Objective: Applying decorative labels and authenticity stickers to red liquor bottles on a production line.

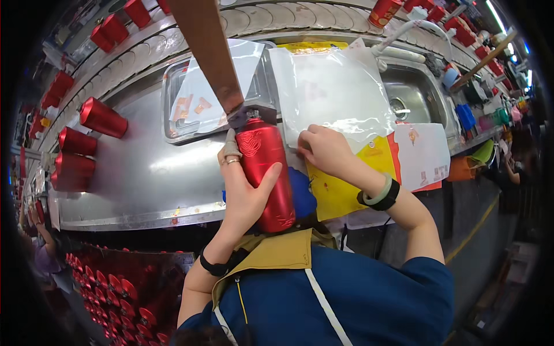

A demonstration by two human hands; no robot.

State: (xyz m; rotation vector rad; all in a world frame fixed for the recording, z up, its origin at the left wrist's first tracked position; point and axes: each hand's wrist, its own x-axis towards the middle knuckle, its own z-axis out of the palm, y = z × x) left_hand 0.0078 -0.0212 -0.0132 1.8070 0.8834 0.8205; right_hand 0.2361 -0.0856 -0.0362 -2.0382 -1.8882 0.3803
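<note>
My left hand [242,187] is wrapped round a shiny red metal bottle [262,167], its thumb lying across the front. Cloth-like covers sit on a finger of that hand. The bottle leans with its neck away from me, beside a dark block at the low end of a brown bar [208,52]. My right hand [326,149] has its fingers curled together at the left edge of a glossy clear-and-white sheet [329,92]; whatever they pinch is hidden. Under that sheet lies a yellow printed sheet [340,190]. Something blue [303,193] shows behind the bottle.
Several red bottles [104,117] lie or stand at the left of the metal bench [133,196]. A metal tray [173,135] holds a printed transfer sheet. On the right are a sink [412,92] and a white printed sheet [424,153]. A slatted conveyor [271,20] runs behind.
</note>
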